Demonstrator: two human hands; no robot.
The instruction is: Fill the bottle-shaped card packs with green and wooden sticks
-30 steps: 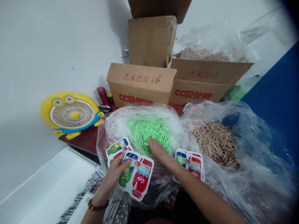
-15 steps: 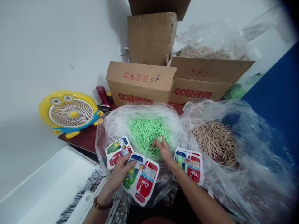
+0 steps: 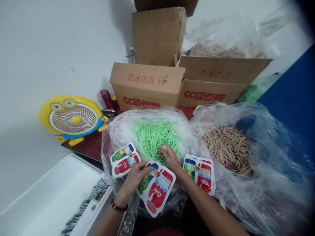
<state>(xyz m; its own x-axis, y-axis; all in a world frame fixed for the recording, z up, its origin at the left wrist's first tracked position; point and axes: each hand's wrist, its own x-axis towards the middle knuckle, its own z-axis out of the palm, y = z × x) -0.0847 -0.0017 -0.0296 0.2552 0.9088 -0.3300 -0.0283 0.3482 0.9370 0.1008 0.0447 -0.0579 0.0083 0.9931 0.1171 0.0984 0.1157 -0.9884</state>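
Note:
My left hand (image 3: pixel 135 178) grips a bottle-shaped packet (image 3: pixel 157 188) printed with a green and a red bottle, holding it by its upper left edge. My right hand (image 3: pixel 169 158) is pinched on a small bunch of green sticks (image 3: pixel 164 148) just above that packet, at the near rim of the clear bag of green sticks (image 3: pixel 154 137). A second packet (image 3: pixel 124 160) lies left of my left hand. Another filled packet (image 3: pixel 199 172) lies right of my right wrist.
A clear bag of brown sticks (image 3: pixel 227 146) sits to the right. Cardboard boxes (image 3: pixel 147 87) stand behind both bags. A yellow cartoon desk fan (image 3: pixel 71 119) stands at the left by the wall. A white tray edge (image 3: pixel 54 193) is at the lower left.
My right hand came up out of the green pile with a few sticks pinched and drew back toward the packet. My left hand shifted the packet slightly right and tilted it.

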